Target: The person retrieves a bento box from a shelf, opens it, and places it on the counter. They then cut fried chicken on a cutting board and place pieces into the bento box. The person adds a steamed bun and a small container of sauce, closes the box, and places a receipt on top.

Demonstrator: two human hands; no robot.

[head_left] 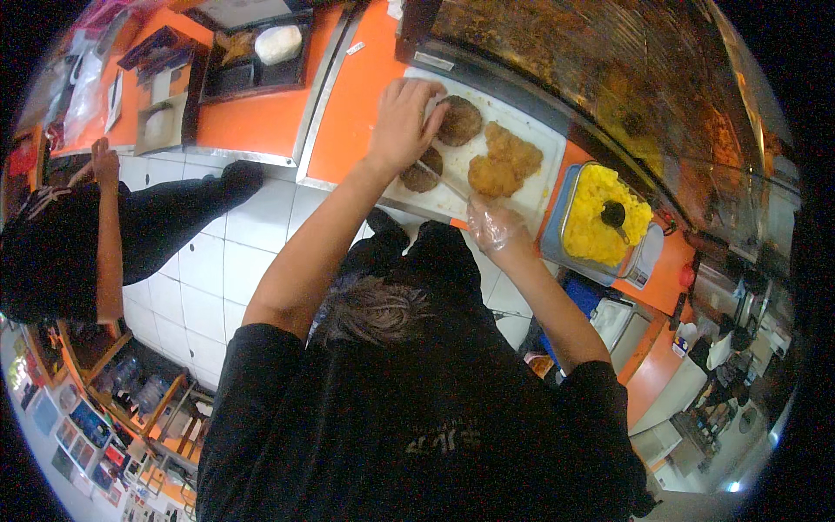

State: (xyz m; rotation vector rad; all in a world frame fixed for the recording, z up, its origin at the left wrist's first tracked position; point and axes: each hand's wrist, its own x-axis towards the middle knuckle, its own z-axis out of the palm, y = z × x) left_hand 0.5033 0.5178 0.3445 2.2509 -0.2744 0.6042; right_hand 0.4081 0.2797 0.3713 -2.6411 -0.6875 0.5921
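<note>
On a white cutting board (550, 141) lie two round brown patties and some golden fried pieces (504, 162). My bare left hand (404, 123) is over the board's left side. Its thumb and fingers are apart, at the edge of the farther patty (460, 121); whether they touch it is unclear. In a clear plastic glove, my right hand (497, 228) is closed round a knife (448, 181) near the board's front edge. The thin blade points left and away from me, its tip at the nearer patty (422, 171), which is partly hidden.
Right of the board, a metal container (567, 222) holds yellow food with a dark-ended utensil in it. A glass-fronted case (557, 52) stands behind. At left, a dark box (252, 83) and an open carton (165, 117) rest on an orange counter. Another person (65, 235) stands there.
</note>
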